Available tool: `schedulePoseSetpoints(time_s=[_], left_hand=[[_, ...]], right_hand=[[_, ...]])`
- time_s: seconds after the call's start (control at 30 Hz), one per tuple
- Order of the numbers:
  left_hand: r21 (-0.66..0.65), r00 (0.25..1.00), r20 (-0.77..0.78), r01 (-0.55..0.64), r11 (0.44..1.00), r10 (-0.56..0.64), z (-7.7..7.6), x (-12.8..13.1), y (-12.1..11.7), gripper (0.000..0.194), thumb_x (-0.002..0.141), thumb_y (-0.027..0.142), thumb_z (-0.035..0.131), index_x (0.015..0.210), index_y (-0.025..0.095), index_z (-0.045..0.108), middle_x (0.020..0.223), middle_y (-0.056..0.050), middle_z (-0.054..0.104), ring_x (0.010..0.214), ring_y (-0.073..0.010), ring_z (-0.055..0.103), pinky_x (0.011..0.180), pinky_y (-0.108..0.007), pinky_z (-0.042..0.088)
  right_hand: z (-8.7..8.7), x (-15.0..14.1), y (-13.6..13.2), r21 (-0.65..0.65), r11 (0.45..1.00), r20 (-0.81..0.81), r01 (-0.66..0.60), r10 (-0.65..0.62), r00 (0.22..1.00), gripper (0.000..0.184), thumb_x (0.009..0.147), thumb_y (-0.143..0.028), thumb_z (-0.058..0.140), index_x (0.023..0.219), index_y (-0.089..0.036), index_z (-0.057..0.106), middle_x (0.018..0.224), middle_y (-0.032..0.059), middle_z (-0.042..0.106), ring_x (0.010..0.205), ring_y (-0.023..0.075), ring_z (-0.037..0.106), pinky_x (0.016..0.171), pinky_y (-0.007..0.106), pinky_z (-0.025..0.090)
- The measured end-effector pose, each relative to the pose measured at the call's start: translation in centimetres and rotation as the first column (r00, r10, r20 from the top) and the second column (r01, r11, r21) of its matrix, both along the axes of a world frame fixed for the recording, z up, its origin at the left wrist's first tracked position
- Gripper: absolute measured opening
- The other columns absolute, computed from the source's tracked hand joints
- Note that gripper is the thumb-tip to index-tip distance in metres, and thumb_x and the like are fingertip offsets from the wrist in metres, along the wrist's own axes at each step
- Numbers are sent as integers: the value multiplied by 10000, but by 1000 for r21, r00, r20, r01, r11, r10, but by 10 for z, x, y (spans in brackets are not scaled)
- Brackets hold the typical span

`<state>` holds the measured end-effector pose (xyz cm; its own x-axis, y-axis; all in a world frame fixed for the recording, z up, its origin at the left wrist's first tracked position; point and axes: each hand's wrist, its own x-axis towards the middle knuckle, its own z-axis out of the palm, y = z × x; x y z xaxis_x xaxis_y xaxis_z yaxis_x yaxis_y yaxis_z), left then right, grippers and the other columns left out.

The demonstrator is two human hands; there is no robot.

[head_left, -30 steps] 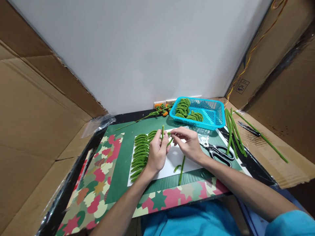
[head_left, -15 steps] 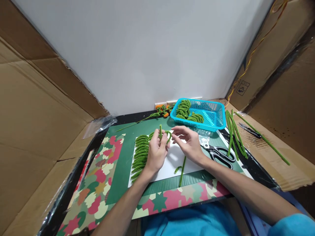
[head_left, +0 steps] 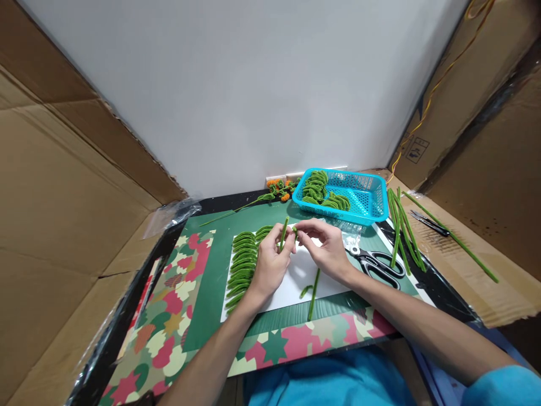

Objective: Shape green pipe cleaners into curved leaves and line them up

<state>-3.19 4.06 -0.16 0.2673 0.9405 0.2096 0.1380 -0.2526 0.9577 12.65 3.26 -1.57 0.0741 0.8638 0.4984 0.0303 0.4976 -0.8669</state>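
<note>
Green pipe cleaner [head_left: 284, 232] pokes up from between the fingers of my left hand [head_left: 273, 262], which is closed around it. My right hand [head_left: 323, 248] pinches a small curled end of green pipe cleaner right beside the left fingertips; the fingers hide part of it. Under both hands lies a white sheet of paper [head_left: 291, 293]. On its left side, bent green pipe-cleaner pieces [head_left: 242, 265] lie in a stacked column, with a second column starting beside it. A straight pipe cleaner [head_left: 314, 296] and a short bent piece [head_left: 305, 291] rest below my right hand.
A blue basket [head_left: 367, 217] at the back holds bent green pieces. Orange pipe-cleaner flowers [head_left: 276, 185] lie left of it. Scissors [head_left: 378, 268] are by my right wrist. Farther right are long green pipe cleaners [head_left: 399, 225] and small snips [head_left: 429, 224]. Cardboard walls [head_left: 54, 169] flank the table.
The loop of pipe cleaner between my hands has shrunk to a small curl. My left hand has shifted slightly right, and the upright piece in it now leans right.
</note>
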Motion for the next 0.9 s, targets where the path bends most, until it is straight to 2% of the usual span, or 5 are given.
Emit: schedulePoseSetpoints(time_s=[0.37, 0.47, 0.57, 0.73, 0.9], left_hand=[[63, 992, -128, 16, 998, -8, 5, 0, -1, 215, 1030, 358, 600, 874, 215, 561, 741, 42, 575, 630, -122, 524, 578, -211, 411], [65, 987, -160, 22, 998, -12, 3, 0, -1, 208, 1033, 340, 589, 870, 218, 548, 738, 47, 572, 644, -128, 533, 599, -217, 419], [83, 984, -180, 19, 996, -4, 2, 0, -1, 210, 1044, 333, 576, 872, 218, 542, 760, 46, 575, 675, -131, 538, 630, -221, 421], [109, 980, -198, 54, 993, -32, 6, -1, -1, 230, 1052, 360, 580, 874, 213, 571, 769, 39, 566, 715, -144, 530, 663, -233, 408], [129, 962, -262, 119, 984, -82, 8, 1, -4, 249, 1066, 364, 563, 879, 207, 611, 783, 31, 595, 694, -142, 502, 658, -246, 378]], right_hand=[[0, 5, 1, 67, 997, 178, 34, -45, 983, 148, 1008, -268, 659, 1023, -214, 796, 952, 67, 788, 801, 188, 722, 734, 315, 615], [0, 7, 3, 13, 1000, 163, -10, 7, 987, 176, 1015, -319, 665, 1013, -215, 808, 961, 71, 776, 802, 188, 710, 688, 300, 607], [1, 8, 7, -101, 991, 38, -87, 91, 995, 240, 971, -430, 732, 971, -205, 815, 963, 75, 778, 756, 182, 703, 622, 288, 605], [4, 16, 17, -243, 936, -159, -255, 221, 962, 374, 799, -535, 885, 831, -174, 788, 777, 44, 754, 606, 151, 641, 541, 277, 560], [3, 32, 28, -367, 803, -244, -470, 404, 882, 393, 728, -517, 935, 779, -158, 781, 689, 14, 722, 539, 118, 596, 530, 258, 543]])
